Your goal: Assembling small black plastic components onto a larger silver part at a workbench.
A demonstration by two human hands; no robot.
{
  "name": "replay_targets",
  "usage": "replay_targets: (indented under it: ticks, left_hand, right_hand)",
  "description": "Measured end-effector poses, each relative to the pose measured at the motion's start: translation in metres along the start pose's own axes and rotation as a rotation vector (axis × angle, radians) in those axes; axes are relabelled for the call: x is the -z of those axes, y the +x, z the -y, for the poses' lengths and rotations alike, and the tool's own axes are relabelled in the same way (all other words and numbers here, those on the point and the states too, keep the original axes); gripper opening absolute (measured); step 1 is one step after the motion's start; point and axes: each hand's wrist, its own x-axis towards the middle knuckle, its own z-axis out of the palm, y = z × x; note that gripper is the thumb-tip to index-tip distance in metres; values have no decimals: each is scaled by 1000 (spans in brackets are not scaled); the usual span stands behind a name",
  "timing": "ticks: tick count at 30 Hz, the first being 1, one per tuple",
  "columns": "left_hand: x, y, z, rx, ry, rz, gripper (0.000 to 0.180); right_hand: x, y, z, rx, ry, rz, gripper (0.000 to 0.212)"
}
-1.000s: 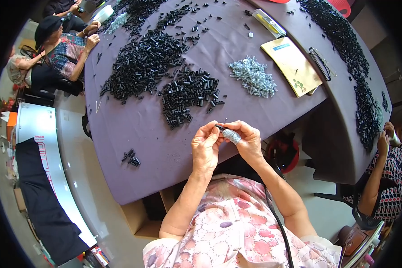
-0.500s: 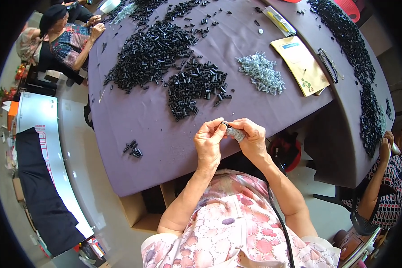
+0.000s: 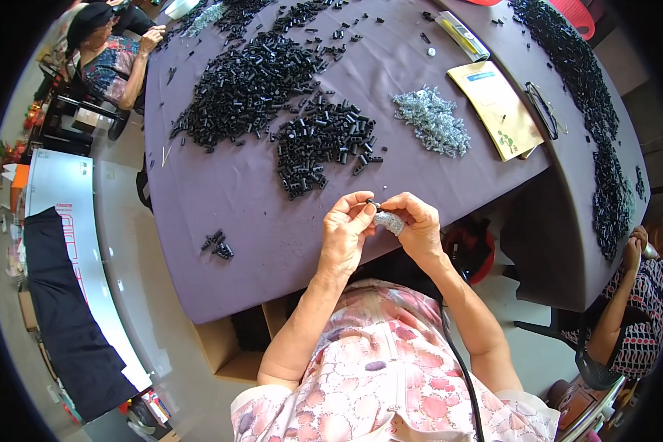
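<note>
Above the near edge of the purple-grey tablecloth, my two hands meet. My left hand (image 3: 344, 230) is closed, thumb and forefinger pinching a small black tubular piece (image 3: 372, 202). My right hand (image 3: 418, 225) is closed too, its fingertips at that same piece. A greyish, glittery clump (image 3: 389, 222) shows under the right fingers, resembling the small clear parts on the table; its exact make-up is too small to tell. Just beyond my hands lies a heap of black tubular pieces (image 3: 324, 144). The pile of small clear parts (image 3: 432, 121) sits farther right.
A larger black heap (image 3: 247, 88) spreads at the far left; a few pieces (image 3: 218, 244) lie nearer. A yellow booklet (image 3: 496, 109), eyeglasses (image 3: 544, 109) and a slim package (image 3: 462, 35) are at right. Two people sit at the table's sides. A cable (image 3: 460, 353) runs down my front.
My hands stay nearly in place, with the fingers shifting slightly around the black piece. The grey clump shows a little more. At far left, the other person has leaned and moved a hand.
</note>
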Motion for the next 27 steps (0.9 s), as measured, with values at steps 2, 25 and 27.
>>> replay_targets:
  ticks: [2,25,27]
  left_hand:
    - [3,1,-1,34,-4,19,20]
    - [0,-10,-6,122,-83,78,32]
    - [-2,-12,-6,134,-82,83,32]
  right_hand:
    - [1,0,-1,-25,-7,19,20]
    - [13,14,19,-21,90,331,39]
    - [14,12,18,-41,168,331,38]
